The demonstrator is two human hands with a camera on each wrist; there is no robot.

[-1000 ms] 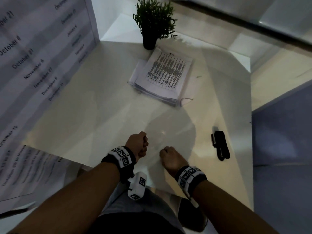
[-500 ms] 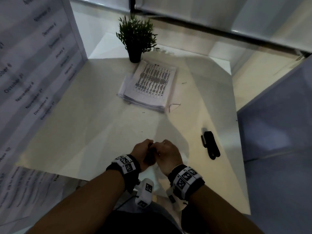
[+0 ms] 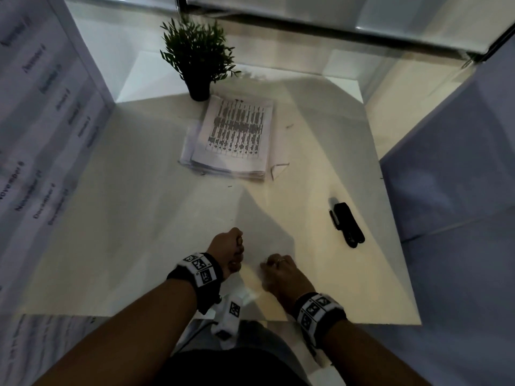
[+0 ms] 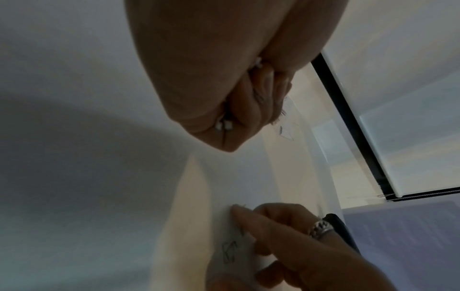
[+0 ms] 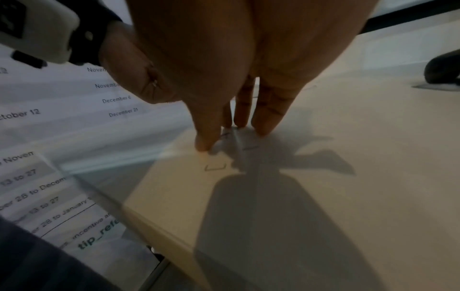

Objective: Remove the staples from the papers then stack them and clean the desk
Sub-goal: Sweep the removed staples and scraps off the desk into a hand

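Note:
Several loose staples (image 5: 215,167) lie on the white desk (image 3: 139,218) near its front edge, under my right hand (image 3: 274,267). The thumb and straight fingers (image 5: 263,122) of that hand (image 5: 231,137) point down and touch the desk around them. Just to the left, my left hand (image 3: 231,246) is a closed fist; small metal glints of staples (image 4: 222,124) show in its folds. The stack of printed papers (image 3: 234,137) lies far back in the middle. The black staple remover (image 3: 347,224) lies to the right, untouched.
A potted plant (image 3: 199,59) stands behind the paper stack. A small paper scrap (image 3: 278,169) and a few stray staples (image 3: 289,126) lie beside the stack. A printed schedule panel (image 3: 41,135) walls the left side. The desk ends at the right by the blue floor.
Half a second ago both hands met above the desk's front edge. They have since parted: the right hand has dropped its fingertips to the staples, the left fist has moved up and left.

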